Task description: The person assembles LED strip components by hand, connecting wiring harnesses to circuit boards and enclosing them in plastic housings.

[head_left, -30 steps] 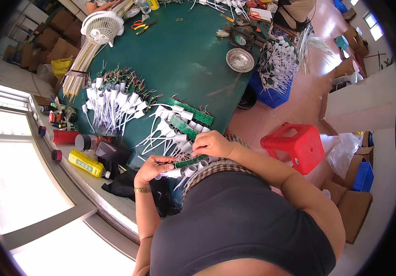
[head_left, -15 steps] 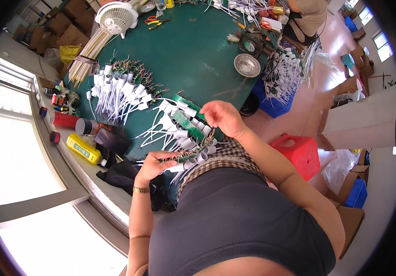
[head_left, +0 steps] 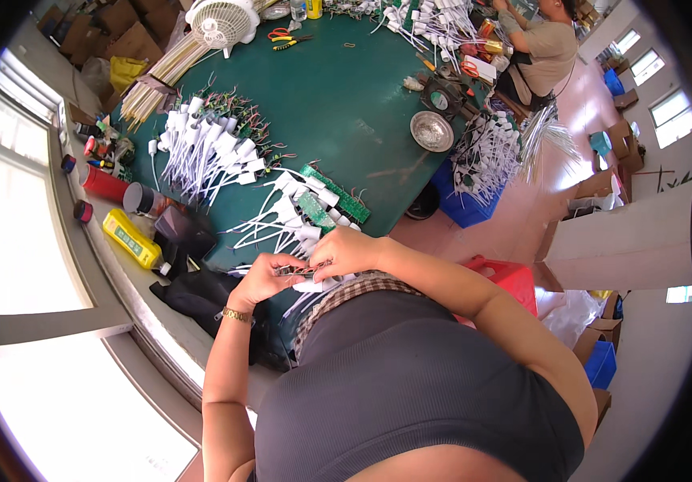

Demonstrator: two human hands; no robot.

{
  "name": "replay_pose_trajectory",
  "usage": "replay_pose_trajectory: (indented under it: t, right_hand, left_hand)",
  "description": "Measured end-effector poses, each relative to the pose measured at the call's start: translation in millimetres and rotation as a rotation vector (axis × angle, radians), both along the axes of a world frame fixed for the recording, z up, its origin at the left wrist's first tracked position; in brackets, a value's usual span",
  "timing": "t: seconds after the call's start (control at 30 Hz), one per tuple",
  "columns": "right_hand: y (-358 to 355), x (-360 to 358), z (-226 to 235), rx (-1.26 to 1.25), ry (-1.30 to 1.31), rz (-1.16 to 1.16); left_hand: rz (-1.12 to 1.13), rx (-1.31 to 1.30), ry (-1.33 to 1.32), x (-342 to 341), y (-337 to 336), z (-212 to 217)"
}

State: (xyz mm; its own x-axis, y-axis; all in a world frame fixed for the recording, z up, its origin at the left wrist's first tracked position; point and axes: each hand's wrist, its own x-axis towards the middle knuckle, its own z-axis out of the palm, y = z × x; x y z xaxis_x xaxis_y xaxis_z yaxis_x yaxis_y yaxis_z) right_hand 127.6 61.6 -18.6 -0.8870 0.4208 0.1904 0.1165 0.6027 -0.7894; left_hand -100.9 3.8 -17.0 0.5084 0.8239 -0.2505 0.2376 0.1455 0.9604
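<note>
At the near edge of the green table, my left hand [head_left: 264,279] pinches a small circuit board [head_left: 296,271] with thin wires on it. My right hand [head_left: 349,251] meets it from the right, its fingers closed on the thin wires at the board's end; the exact fingertip grip is partly hidden. White plastic sleeves [head_left: 307,287] lie under and beside both hands. Just beyond them rests a cluster of white sleeves with white cables [head_left: 285,210], and green circuit board strips [head_left: 336,193] lie across it.
Another heap of white sleeves and cables [head_left: 209,149] lies farther left. Bottles, including a yellow one [head_left: 131,238], line the window side. A white fan [head_left: 221,26], pliers [head_left: 291,42] and a metal dish [head_left: 432,131] sit farther off. A co-worker [head_left: 545,48] works at far right.
My right hand has come down and left from above the boards to meet my left hand at the small circuit board. The view has shifted slightly, showing more of the co-worker.
</note>
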Motion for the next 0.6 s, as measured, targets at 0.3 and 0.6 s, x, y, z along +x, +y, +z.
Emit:
replay_pose_trajectory:
  t: [0.3,0.6]
  right_hand:
    - [-6,-2,-4,0.04,-0.292,-0.215]
    - [-9,-2,4,-0.825,0.238,-0.242]
  left_hand:
    - [0.126,0.26,0.151,28,-11,-41]
    - [0.066,0.136,0.051,22,-9,-25]
